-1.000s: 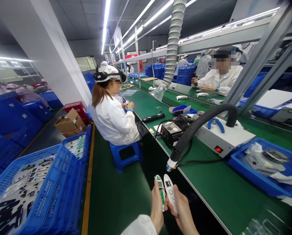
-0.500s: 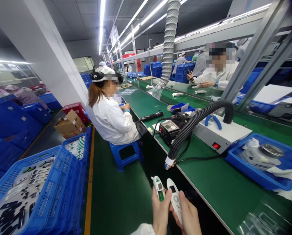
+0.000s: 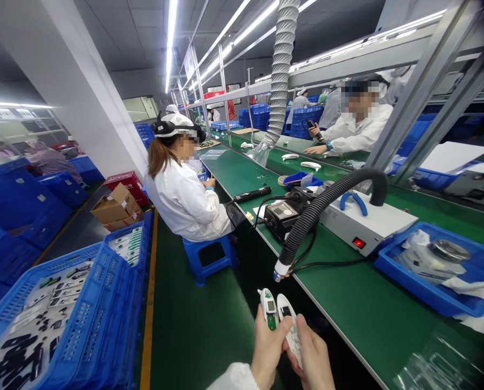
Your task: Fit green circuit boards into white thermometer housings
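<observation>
My left hand (image 3: pixel 267 342) is closed around a white device half (image 3: pixel 270 306), a slim shell with a pointed tip, a small grey display and a green circuit board showing inside. Close beside it, my right hand (image 3: pixel 313 352) grips a white oval cover (image 3: pixel 289 324) with a dark window and rounded button shapes on its face. The left thumb lies against the cover's edge. Both pieces are held upright, side by side, in front of the bench edge. My fingers hide their lower ends.
On the green bench (image 3: pixel 359 303), a black flexible hose (image 3: pixel 319 211) arches from a white box (image 3: pixel 367 222) bearing blue pliers (image 3: pixel 353 203). A blue tray (image 3: pixel 440 271) stands right. Stacked blue crates (image 3: pixel 91 303) stand left. A co-worker (image 3: pixel 185 189) sits ahead; another (image 3: pixel 359 124) works across.
My left hand and the device half have shifted slightly right, nearer the cover. Across the bench, the co-worker's hand has moved left, and a white part there lies further left.
</observation>
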Tool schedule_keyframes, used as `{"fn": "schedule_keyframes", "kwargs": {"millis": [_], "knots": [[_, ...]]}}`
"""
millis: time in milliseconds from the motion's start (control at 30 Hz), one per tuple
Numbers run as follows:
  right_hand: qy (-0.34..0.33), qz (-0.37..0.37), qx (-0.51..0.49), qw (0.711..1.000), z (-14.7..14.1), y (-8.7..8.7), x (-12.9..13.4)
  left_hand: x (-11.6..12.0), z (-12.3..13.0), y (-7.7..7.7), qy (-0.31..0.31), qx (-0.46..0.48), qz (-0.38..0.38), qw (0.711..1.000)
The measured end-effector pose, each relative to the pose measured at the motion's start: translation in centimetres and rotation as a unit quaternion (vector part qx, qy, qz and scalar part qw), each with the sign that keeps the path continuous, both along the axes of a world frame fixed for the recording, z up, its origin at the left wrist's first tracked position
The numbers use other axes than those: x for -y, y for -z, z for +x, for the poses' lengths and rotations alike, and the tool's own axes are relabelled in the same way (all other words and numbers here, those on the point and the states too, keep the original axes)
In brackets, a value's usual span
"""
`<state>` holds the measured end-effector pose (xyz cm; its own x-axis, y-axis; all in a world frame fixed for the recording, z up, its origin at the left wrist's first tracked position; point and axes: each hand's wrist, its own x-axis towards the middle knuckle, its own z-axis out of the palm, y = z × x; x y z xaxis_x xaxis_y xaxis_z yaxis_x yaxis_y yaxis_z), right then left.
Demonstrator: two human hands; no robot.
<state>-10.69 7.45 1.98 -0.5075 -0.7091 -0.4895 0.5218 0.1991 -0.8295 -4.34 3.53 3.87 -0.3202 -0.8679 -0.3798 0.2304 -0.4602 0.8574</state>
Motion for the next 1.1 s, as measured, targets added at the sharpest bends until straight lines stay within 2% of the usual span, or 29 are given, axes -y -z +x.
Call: {"fn": "schedule_keyframes", "kwargs": {"millis": [167, 233, 500, 700, 767, 867, 1000, 1100], "knots": [[-0.039, -0.045, 0.034, 0.998, 0.4, -0.6, 5.1, 3.4, 0.7, 0.3, -0.055, -0.006, 0.028, 0.998], [-0.048, -0.054, 0.041, 0.997, 0.6, -0.7, 6.2, 4.3, 0.7, 0.7, -0.074, -0.006, 0.037, 0.997], [-0.033, -0.059, 0.038, 0.997, -0.9, -0.9, 5.0, 4.4, -1.0, 0.6, -0.054, -0.012, 0.042, 0.998], [-0.056, -0.076, 0.038, 0.995, 0.4, -1.2, 6.1, 5.1, 0.4, 0.5, -0.068, 0.001, 0.029, 0.997], [-0.065, -0.071, 0.048, 0.994, 0.6, -1.1, 5.1, 4.3, 0.6, 0.6, -0.056, 0.0, 0.032, 0.998], [-0.066, -0.064, 0.077, 0.993, 0.0, -1.1, 2.0, 1.8, 0.5, 1.2, -0.014, -0.012, 0.054, 0.998], [-0.065, -0.114, 0.216, 0.968, -1.1, -2.2, -3.4, -1.7, 0.5, 2.0, 0.041, -0.025, 0.109, 0.993], [-0.024, -0.12, 0.3, 0.946, -1.5, -3.4, -6.8, -3.4, 0.7, 2.3, 0.051, -0.025, 0.167, 0.984]]}}
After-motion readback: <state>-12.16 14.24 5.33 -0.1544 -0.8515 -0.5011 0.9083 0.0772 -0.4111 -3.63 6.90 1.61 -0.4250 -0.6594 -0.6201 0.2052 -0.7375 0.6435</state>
